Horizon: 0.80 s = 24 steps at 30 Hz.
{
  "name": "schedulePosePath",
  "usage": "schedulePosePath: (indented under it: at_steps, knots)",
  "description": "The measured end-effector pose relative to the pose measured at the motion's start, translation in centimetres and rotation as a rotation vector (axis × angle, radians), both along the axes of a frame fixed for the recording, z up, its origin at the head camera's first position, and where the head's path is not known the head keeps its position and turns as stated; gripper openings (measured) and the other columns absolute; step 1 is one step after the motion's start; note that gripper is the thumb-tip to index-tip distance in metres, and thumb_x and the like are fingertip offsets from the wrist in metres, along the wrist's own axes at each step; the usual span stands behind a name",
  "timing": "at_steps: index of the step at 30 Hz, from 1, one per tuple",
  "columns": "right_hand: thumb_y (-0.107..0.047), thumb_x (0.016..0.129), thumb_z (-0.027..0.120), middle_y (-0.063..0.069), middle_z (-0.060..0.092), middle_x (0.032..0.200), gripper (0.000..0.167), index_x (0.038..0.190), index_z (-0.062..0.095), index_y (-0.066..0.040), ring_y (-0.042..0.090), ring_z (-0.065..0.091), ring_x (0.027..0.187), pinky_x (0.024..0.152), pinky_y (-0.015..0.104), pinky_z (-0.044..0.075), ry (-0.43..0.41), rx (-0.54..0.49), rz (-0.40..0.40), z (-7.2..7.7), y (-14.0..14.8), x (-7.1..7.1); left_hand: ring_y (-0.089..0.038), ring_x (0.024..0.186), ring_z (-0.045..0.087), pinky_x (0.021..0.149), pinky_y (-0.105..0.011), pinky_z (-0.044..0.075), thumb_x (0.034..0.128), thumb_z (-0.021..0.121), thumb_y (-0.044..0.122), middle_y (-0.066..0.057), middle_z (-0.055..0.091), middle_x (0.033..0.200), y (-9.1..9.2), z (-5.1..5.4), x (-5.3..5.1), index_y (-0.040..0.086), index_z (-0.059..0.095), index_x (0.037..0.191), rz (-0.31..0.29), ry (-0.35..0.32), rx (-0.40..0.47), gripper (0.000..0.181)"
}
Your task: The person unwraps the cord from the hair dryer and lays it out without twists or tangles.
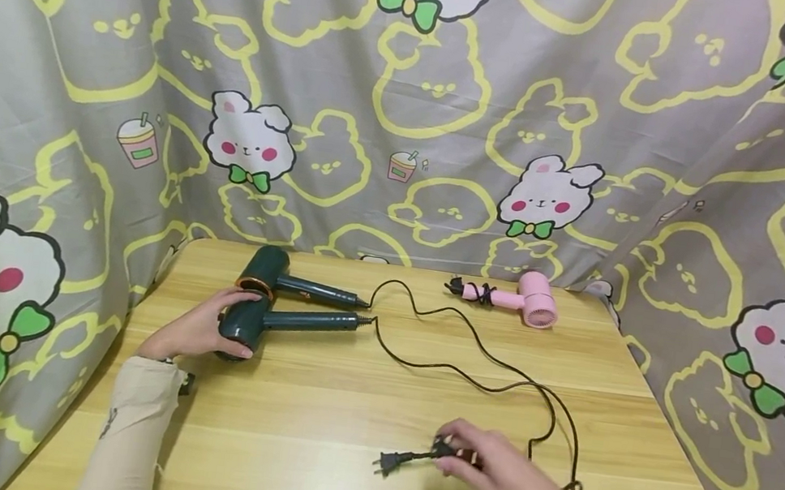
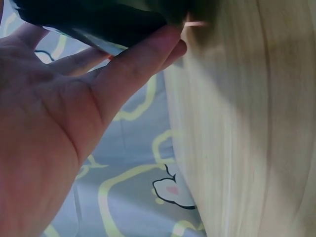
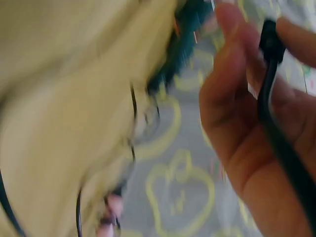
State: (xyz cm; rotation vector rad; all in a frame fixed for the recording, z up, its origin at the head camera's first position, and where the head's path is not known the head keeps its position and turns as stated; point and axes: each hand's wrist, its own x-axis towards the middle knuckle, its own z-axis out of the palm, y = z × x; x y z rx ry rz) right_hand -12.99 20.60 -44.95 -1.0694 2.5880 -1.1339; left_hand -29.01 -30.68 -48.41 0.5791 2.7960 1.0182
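Note:
Two dark green hair dryers lie side by side at the table's left: the far one (image 1: pixel 319 292) and the near one (image 1: pixel 309 321). My left hand (image 1: pixel 194 330) grips the near dryer's head, thumb on its front side; in the left wrist view the hand (image 2: pixel 64 108) holds the dark body (image 2: pixel 108 22). Above the table at front right, my right hand (image 1: pixel 511 476) pinches a black plug (image 1: pixel 443 447). Another black plug (image 1: pixel 392 462) sticks out to its left. The right wrist view shows the hand (image 3: pixel 259 168) with a plug (image 3: pixel 272 42) between thumb and fingers.
A pink hair dryer (image 1: pixel 496 297), its cord wrapped round the handle, lies at the back right of the wooden table (image 1: pixel 297 421). Black cords (image 1: pixel 451 367) curve from the green dryers to the right front. Patterned curtains (image 1: pixel 338 91) surround the table's back and sides.

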Motion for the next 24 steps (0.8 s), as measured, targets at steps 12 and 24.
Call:
schedulePosePath:
  at_steps: [12,24]
  knots:
    - [-0.039,0.107,0.055,-0.011,0.07,0.091,0.027,0.122,0.058,-0.016,-0.008,0.057,0.079,0.07,0.014,0.05,0.146,0.128,0.013,-4.4,-8.3,1.0,-0.059,0.136,0.041,0.1,-0.068,0.045,0.0716,0.096,0.036,-0.034,0.027,0.158,0.1,-0.7,-0.4,0.014,0.047,0.152,-0.027,0.063,0.0,0.097]
    - [-0.042,0.105,0.058,-0.014,0.053,0.098,0.02,0.107,0.059,-0.022,0.0,0.04,0.088,0.079,0.017,0.039,0.374,0.26,0.107,-6.6,-9.2,0.0,-0.06,0.139,0.038,0.101,-0.07,0.043,0.0703,0.097,0.032,-0.032,0.022,0.161,0.2,-1.2,-0.6,0.012,0.043,0.154,-0.041,0.093,-0.018,0.101]
